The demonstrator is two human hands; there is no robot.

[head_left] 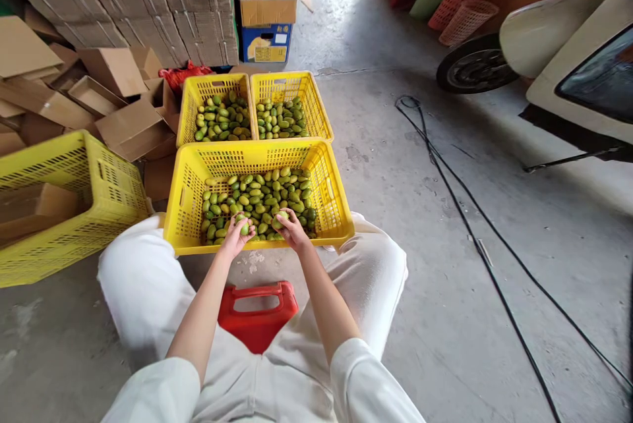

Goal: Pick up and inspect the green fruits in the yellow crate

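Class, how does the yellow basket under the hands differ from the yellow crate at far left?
The front basket holds greenish fruit; the left crate holds cardboard. The front basket is a warmer yellow; the left crate looks greener. Both have slotted walls.

The crates (198, 248) are showing smooth plastic with a slight sheen. The fruit (257, 194) are presenting smooth, faintly glossy skins. The stool (257, 324) is displaying smooth plastic. Cartons (133, 128) are showing matt cardboard; trousers (373, 265) are showing matt cloth. The floor (425, 265) is exhibiting scuffed concrete.
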